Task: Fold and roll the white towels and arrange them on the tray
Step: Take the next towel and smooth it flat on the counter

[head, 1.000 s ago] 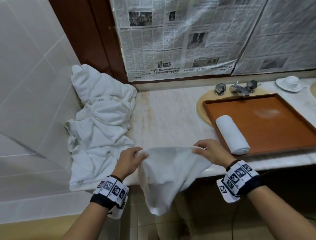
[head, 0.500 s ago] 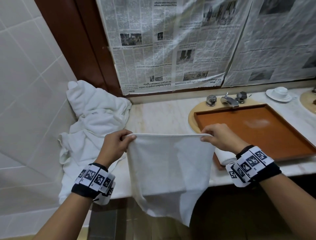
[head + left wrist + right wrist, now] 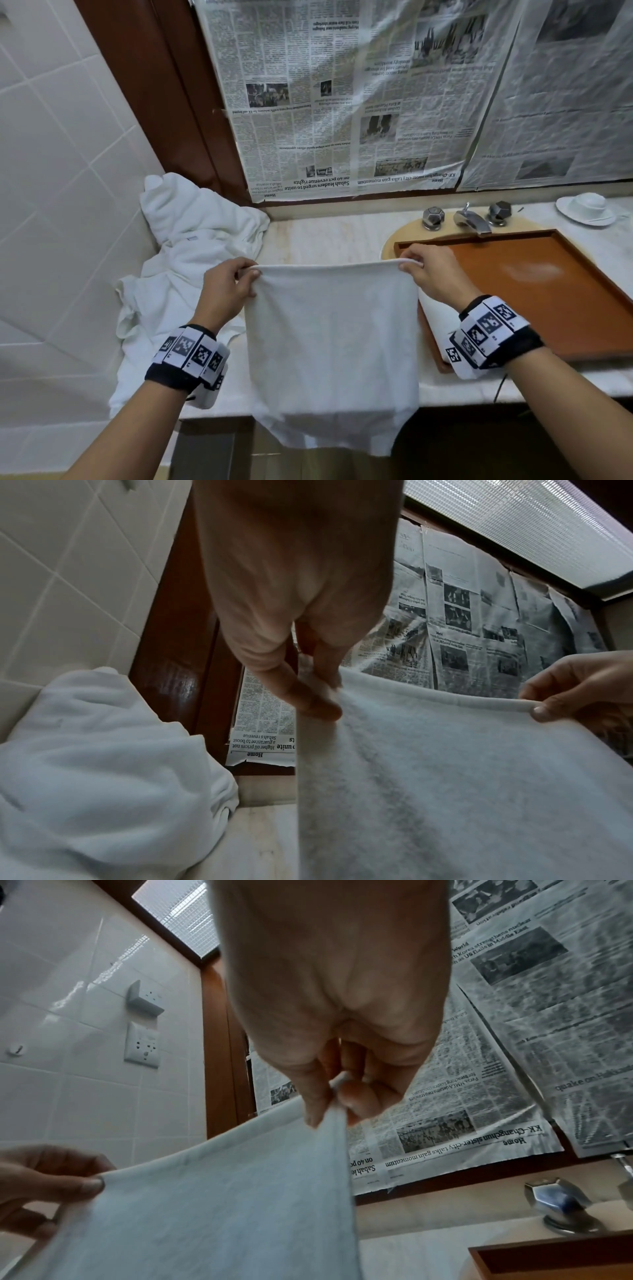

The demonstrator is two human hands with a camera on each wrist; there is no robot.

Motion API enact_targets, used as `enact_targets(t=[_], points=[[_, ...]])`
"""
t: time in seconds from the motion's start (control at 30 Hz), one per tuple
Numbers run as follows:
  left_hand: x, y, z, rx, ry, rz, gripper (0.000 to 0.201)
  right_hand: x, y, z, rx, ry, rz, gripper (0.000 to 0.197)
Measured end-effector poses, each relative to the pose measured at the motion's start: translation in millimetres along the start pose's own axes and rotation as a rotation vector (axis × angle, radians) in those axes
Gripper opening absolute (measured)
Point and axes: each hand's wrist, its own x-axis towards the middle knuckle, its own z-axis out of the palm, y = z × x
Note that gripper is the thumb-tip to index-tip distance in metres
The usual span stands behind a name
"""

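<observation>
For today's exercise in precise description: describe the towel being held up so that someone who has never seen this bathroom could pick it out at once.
Find the marble counter below the newspaper-covered wall. In front of its near edge a white towel hangs flat. The left hand and right hand each pinch a top corner. Unlike the crumpled towel heap against the tiled wall, it is spread smooth and held in the air.
</observation>
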Motion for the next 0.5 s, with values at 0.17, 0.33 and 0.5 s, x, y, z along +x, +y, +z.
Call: enact_targets(t=[0.17,0.33,0.5], points=[[52.0,-8.0,12.7,-0.005,-0.005,0.01,0.005,51.2,1.2,2.2,0.088,0.032,0.03,0.005],[122.0,-30.1,39.8,-0.005,-0.018,-0.011,0.011,118.4,6.8,15.2,0.163,0.005,0.123,0.005],[193.7,-65.2,75.4,0.014,-0.08,-0.042,0.012,186.4,24.3,51.8,0.195,0.036,0.219,0.007]])
